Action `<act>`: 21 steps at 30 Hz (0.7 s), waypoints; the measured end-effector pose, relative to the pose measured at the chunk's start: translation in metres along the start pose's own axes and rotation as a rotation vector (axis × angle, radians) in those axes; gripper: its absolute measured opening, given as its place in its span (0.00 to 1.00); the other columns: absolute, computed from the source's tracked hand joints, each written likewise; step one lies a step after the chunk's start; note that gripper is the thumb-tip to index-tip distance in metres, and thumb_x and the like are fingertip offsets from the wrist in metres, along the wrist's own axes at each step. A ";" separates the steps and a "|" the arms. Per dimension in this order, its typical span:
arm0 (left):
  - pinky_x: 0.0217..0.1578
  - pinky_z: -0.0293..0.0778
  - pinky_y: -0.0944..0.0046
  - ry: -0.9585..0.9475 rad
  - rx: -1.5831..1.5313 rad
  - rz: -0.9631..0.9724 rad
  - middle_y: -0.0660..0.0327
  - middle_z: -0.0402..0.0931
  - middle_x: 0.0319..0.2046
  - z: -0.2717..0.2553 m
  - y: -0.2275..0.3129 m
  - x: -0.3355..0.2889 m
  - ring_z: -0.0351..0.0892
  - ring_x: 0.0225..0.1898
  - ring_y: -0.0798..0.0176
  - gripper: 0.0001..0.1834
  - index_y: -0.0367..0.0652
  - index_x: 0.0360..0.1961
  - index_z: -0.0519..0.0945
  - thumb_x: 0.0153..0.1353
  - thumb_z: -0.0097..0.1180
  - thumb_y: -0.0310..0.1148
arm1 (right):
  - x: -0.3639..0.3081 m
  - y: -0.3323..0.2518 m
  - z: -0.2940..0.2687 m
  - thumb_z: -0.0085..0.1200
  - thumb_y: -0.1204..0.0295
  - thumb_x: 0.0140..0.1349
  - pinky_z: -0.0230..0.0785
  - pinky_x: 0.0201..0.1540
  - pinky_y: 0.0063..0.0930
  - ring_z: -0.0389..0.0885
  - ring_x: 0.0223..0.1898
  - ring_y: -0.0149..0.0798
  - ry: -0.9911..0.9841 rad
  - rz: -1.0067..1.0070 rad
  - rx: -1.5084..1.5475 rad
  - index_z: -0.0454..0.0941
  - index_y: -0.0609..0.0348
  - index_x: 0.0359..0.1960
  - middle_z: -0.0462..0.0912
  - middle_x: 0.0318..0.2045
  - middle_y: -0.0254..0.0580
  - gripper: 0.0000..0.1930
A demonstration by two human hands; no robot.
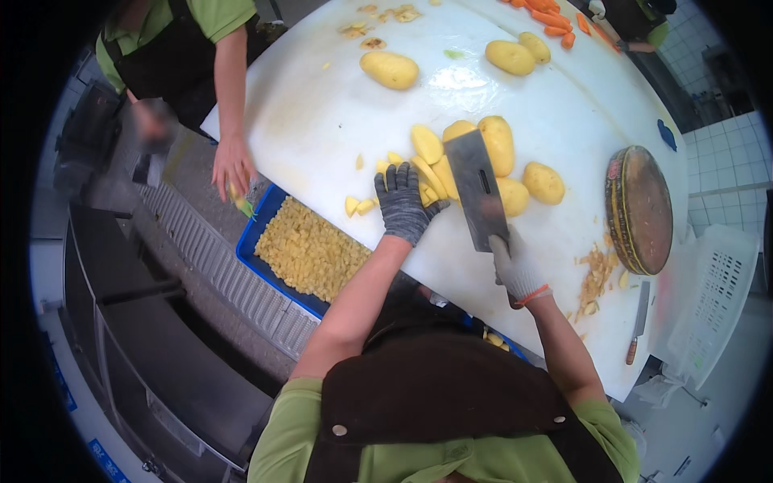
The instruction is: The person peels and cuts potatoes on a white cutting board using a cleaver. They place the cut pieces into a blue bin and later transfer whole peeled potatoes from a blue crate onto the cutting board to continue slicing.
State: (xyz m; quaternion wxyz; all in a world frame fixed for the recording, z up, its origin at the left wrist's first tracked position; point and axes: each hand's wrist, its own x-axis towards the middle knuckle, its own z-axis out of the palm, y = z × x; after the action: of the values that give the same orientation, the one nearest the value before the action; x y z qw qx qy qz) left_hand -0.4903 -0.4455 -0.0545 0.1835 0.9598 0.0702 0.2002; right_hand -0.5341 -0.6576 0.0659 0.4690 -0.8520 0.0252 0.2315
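Observation:
My right hand (518,266), in a pale glove with an orange cuff, grips a wide cleaver (477,189). Its dark blade lies partly over the peeled potatoes (497,145). My left hand (399,205), in a dark grey knit glove, rests on the white table with its fingers spread and laid flat. Cut potato pieces (360,206) lie around its fingers, and some are hidden under it. Between the left hand and the blade stand potato slices (427,145). A whole potato (544,183) sits right of the cleaver.
Below the table's left edge stands a blue bin (274,201) of diced potato (310,249). A co-worker's hand (233,167) holds a small peeler-like tool over its corner. On the right are a round chopping block (640,211), a knife (638,322), peelings (596,278) and a white basket (713,302). Carrots (551,16) lie far off.

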 end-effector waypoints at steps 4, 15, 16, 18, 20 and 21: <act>0.66 0.44 0.40 0.047 0.067 0.088 0.51 0.74 0.49 0.009 -0.035 0.024 0.63 0.59 0.45 0.26 0.41 0.45 0.79 0.49 0.61 0.48 | -0.014 0.007 -0.016 0.46 0.65 0.66 0.70 0.23 0.35 0.77 0.20 0.44 0.032 0.081 -0.097 0.69 0.66 0.41 0.77 0.24 0.53 0.14; 0.55 0.60 0.51 -0.241 0.226 0.398 0.63 0.74 0.48 -0.027 -0.046 0.130 0.70 0.54 0.56 0.23 0.50 0.47 0.77 0.46 0.57 0.27 | -0.016 0.044 -0.008 0.47 0.64 0.66 0.69 0.38 0.45 0.77 0.38 0.63 0.049 -0.033 -0.088 0.69 0.66 0.41 0.78 0.34 0.63 0.14; 0.53 0.63 0.53 -0.341 0.263 0.452 0.64 0.76 0.45 -0.035 -0.046 0.137 0.71 0.52 0.57 0.20 0.50 0.45 0.78 0.46 0.55 0.26 | -0.015 0.044 -0.009 0.47 0.65 0.66 0.69 0.39 0.45 0.77 0.38 0.63 0.052 -0.044 -0.084 0.69 0.66 0.42 0.78 0.34 0.63 0.14; 0.45 0.67 0.57 -0.299 0.191 0.561 0.63 0.76 0.40 -0.041 -0.059 0.131 0.73 0.47 0.58 0.17 0.49 0.41 0.79 0.48 0.53 0.24 | -0.017 0.046 -0.010 0.47 0.65 0.66 0.69 0.38 0.45 0.77 0.37 0.63 0.073 -0.044 -0.059 0.69 0.66 0.42 0.78 0.34 0.63 0.14; 0.44 0.68 0.57 -0.257 0.156 0.626 0.62 0.76 0.40 -0.049 -0.064 0.117 0.73 0.47 0.58 0.17 0.49 0.41 0.79 0.47 0.53 0.24 | -0.016 0.044 -0.010 0.47 0.65 0.66 0.70 0.38 0.45 0.77 0.37 0.62 0.085 -0.035 -0.033 0.69 0.66 0.42 0.78 0.34 0.63 0.14; 0.46 0.69 0.56 -0.336 0.074 0.580 0.59 0.77 0.42 -0.056 -0.061 0.111 0.74 0.49 0.55 0.16 0.47 0.41 0.79 0.49 0.52 0.24 | -0.017 0.041 -0.012 0.47 0.65 0.66 0.70 0.38 0.44 0.78 0.36 0.62 0.090 -0.022 -0.024 0.69 0.66 0.42 0.79 0.33 0.63 0.14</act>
State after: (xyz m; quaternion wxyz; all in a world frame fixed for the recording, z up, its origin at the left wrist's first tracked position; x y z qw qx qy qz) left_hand -0.4158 -0.3476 0.0101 0.0930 0.9654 -0.2299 0.0806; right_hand -0.5552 -0.6928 0.0461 0.4597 -0.8672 0.0343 0.1882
